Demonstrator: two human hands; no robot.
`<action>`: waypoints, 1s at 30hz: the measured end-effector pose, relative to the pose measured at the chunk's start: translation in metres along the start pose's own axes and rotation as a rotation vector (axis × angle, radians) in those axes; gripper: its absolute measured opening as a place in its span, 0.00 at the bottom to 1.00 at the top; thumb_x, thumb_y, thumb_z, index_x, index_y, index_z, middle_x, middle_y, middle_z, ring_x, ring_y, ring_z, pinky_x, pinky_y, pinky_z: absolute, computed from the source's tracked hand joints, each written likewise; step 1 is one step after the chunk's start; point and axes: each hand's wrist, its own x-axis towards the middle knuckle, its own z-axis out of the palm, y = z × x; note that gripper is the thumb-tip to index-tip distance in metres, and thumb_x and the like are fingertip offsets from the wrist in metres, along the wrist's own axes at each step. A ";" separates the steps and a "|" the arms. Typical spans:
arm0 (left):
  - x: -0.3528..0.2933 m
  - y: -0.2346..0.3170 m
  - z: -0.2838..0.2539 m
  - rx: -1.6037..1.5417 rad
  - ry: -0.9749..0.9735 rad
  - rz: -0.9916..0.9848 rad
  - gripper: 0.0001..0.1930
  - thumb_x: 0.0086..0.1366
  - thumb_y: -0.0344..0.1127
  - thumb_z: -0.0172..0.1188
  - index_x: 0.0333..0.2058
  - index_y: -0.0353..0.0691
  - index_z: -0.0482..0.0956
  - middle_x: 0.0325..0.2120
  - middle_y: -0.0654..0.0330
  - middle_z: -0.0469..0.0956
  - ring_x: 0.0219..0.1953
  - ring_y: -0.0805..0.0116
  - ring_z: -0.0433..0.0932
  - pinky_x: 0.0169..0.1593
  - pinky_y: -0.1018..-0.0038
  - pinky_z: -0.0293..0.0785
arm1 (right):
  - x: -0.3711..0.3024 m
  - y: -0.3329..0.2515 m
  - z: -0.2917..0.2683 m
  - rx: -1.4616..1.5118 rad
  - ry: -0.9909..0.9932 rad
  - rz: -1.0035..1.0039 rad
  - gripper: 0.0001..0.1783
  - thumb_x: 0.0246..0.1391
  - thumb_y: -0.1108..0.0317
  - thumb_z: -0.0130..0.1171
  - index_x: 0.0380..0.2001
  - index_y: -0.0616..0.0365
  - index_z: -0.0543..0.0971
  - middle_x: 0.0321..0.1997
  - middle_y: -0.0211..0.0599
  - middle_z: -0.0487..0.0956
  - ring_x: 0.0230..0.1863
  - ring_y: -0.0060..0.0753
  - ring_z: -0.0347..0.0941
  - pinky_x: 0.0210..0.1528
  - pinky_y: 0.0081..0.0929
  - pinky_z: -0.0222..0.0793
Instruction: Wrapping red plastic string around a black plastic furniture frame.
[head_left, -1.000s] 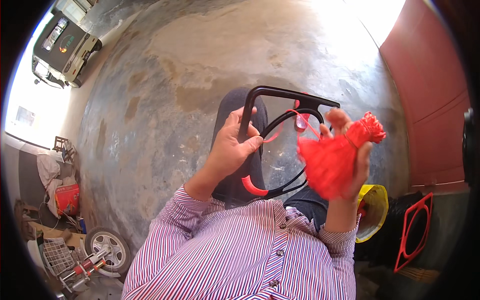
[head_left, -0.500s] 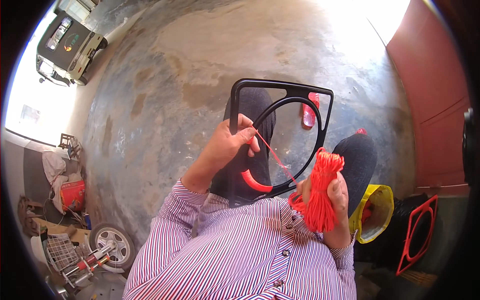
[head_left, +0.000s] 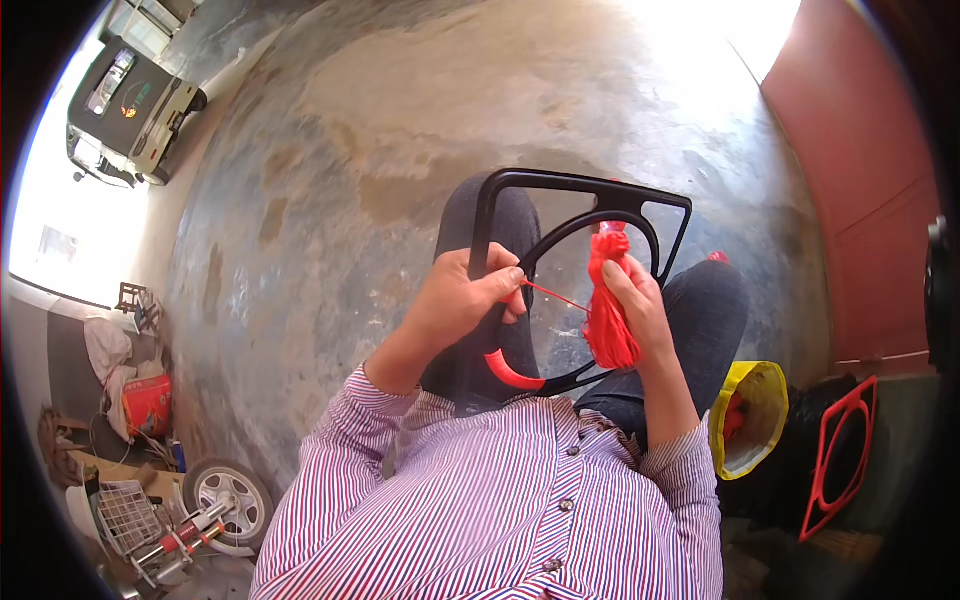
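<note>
A black frame [head_left: 575, 182], angular outside with a round ring inside, rests upright across my lap. Red cord [head_left: 512, 373] is wound tightly round the lower left of its ring. My left hand [head_left: 450, 300] is closed at the frame's left side, thumb and forefinger pinching a red strand [head_left: 556, 297]. That strand runs to a thick bundle of red cord [head_left: 610, 325], which my right hand [head_left: 643, 305] grips inside the ring's outline as seen from above. Some of my left fingers are hidden behind the frame.
To my right stand a yellow-rimmed container [head_left: 778, 400] with red material inside and a red frame [head_left: 818, 490] of similar shape. A spoked wheel [head_left: 230, 505] and a wire basket [head_left: 125, 508] lie at lower left. A small vehicle [head_left: 130, 105] is parked far left.
My right hand has carried the cord bundle up and left, from beside the frame to over the ring. The strand between the hands is shorter. The frame has shifted slightly right.
</note>
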 end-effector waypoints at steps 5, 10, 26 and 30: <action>-0.004 0.011 0.018 0.260 0.008 0.138 0.07 0.64 0.29 0.62 0.38 0.33 0.81 0.35 0.60 0.82 0.34 0.75 0.78 0.41 0.77 0.74 | 0.018 -0.003 0.021 -0.145 0.078 -0.094 0.12 0.57 0.62 0.65 0.40 0.58 0.80 0.33 0.28 0.79 0.34 0.18 0.74 0.40 0.20 0.70; 0.006 -0.004 0.020 0.208 -0.031 0.279 0.05 0.63 0.26 0.62 0.38 0.34 0.80 0.55 0.52 0.73 0.35 0.77 0.77 0.41 0.76 0.74 | 0.024 0.000 0.019 0.057 -0.081 -0.136 0.16 0.55 0.68 0.65 0.46 0.60 0.79 0.41 0.31 0.81 0.42 0.24 0.77 0.49 0.27 0.70; 0.006 0.005 0.034 0.274 0.020 0.425 0.08 0.55 0.20 0.65 0.34 0.36 0.83 0.59 0.54 0.68 0.54 0.61 0.75 0.56 0.68 0.71 | -0.011 -0.046 0.058 -1.129 0.207 -0.919 0.30 0.32 0.67 0.75 0.45 0.58 0.80 0.44 0.39 0.75 0.45 0.43 0.71 0.49 0.37 0.69; 0.005 0.005 0.032 0.380 0.099 0.476 0.06 0.54 0.23 0.67 0.32 0.36 0.84 0.61 0.55 0.65 0.50 0.63 0.74 0.55 0.69 0.71 | -0.011 -0.047 0.053 -0.713 0.187 -0.780 0.24 0.40 0.69 0.75 0.44 0.60 0.80 0.45 0.35 0.76 0.46 0.37 0.73 0.51 0.30 0.69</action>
